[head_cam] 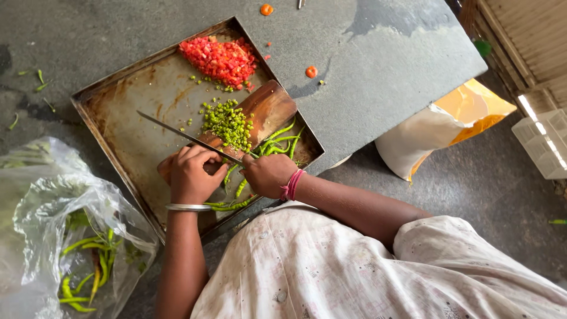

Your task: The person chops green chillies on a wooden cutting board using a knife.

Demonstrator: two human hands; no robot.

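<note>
So the right hand [269, 174] is closed tight around the knife [188, 137] handle, pink thread band on that wrist, and the long thin blade runs out flat and diagonal over the tray. The left hand [192, 174] has its fingers curled down, pinning a bunch of whole green chilies [239, 189] against the wooden board [269, 109], with a plain metal bangle on that wrist. The chilies are slim, glossy and slightly curved, some poking out past the hands toward the near edge of the tray.

Just beyond the blade there's a heap of chopped green chili [227, 123], tiny round bits with pale seeds, sitting on the worn brown board. Further back in the corner is a pile of diced tomato [220, 59], wet and red. All of it sits in a battered, rust-stained rectangular metal tray [127, 118] on a grey stone tabletop [378, 65]. Off to the person's left, a crinkly clear plastic bag [65, 236] holds more whole chilies.
</note>
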